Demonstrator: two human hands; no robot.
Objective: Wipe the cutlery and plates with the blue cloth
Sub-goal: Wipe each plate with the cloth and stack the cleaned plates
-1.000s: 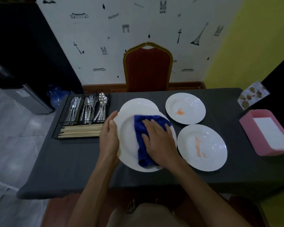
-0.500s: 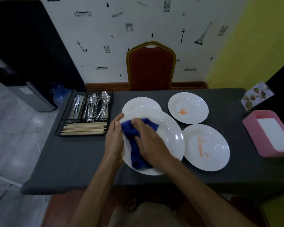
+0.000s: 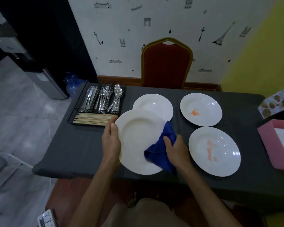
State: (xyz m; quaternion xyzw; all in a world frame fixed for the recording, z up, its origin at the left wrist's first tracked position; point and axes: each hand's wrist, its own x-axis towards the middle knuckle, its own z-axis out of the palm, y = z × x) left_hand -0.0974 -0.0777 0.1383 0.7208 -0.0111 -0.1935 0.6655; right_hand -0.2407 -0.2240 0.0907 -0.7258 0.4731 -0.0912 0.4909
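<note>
Standing at the near edge of the worktop (image 3: 75, 149), a person works with both forearms reaching forward over a dark grey cloth cover.

Left hand (image 3: 111, 141): gripping the left rim of a white plate (image 3: 138, 140), thumb on the upper face, fingers hidden beneath. The plate's face appears clean.

Right hand (image 3: 176, 150): fingers curled over a bunched blue cloth (image 3: 160, 153), pressing it against the lower right rim of that plate. The cloth drapes across the rim and hangs past it towards the person.

Just to the right, apart from the held plate, a second plate (image 3: 226, 136) lies flat on the worktop — an orange smear (image 3: 210, 150) runs down its centre.

Further back, a third plate (image 3: 156, 103) is partly covered by the far edge of the held plate; whether the two touch cannot be told. No marks are visible on it. To its right a fourth plate (image 3: 206, 102) carries a smaller orange stain (image 3: 194, 112).

At the far left corner stands a black wire basket (image 3: 80, 103). Chopsticks (image 3: 92, 119) fill the near compartment; knives (image 3: 89, 97), forks (image 3: 103, 98) and spoons (image 3: 117, 98) occupy the three behind, left to right.

At the right edge sits a pink tray (image 3: 267, 145) holding something white — beyond it, a printed card (image 3: 275, 104).

Behind the worktop, a red chair (image 3: 166, 66) with a gold frame stands against the patterned wall.
</note>
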